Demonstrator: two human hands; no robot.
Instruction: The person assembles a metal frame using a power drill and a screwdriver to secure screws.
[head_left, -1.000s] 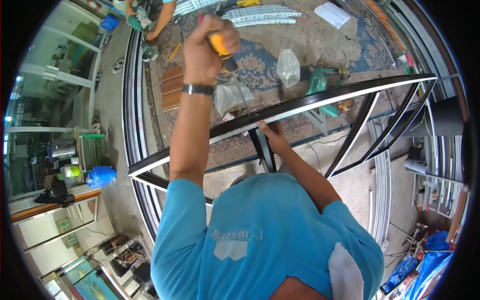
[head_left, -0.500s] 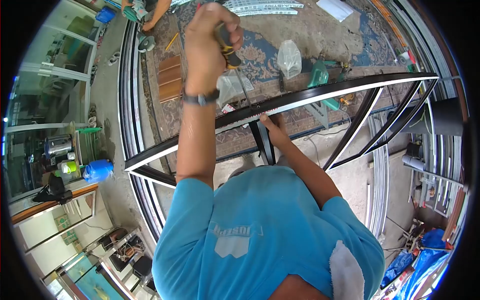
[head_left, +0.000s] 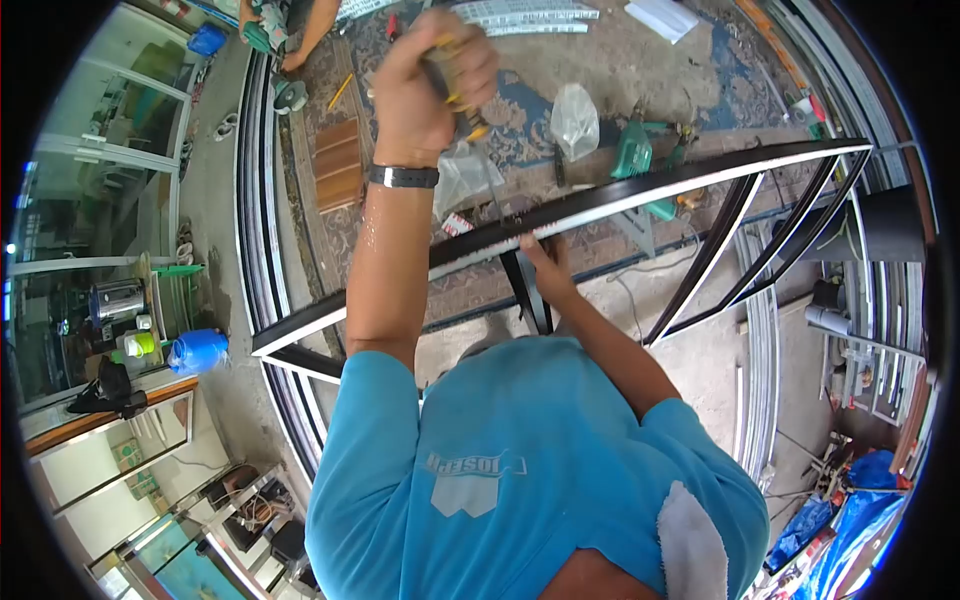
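My left hand (head_left: pixel 420 95), raised at the upper middle, is closed around a yellow-and-black screwdriver (head_left: pixel 474 128). The hand and handle are slightly blurred. The thin shaft slants down to the dark face of a long aluminium frame (head_left: pixel 640 188), where the tip meets it near a short crosspiece (head_left: pixel 525 290). Just right of that spot, my right hand (head_left: pixel 550 268) grips the frame's near edge, thumb on the pale side. Its other fingers are partly hidden behind the bar. Whatever fastener sits under the tip is too small to make out.
Across the patterned carpet lie a clear plastic bag (head_left: pixel 575 122), a green power tool (head_left: pixel 634 150) and brown panels (head_left: pixel 337 165). Another person's hand (head_left: pixel 294 60) is at the upper left by a green tool. Long metal profiles (head_left: pixel 760 380) line the right side.
My left hand has turned on the screwdriver and shifted slightly right, its fingers now more spread along the handle. My right hand stays on the frame, which appears tilted very slightly.
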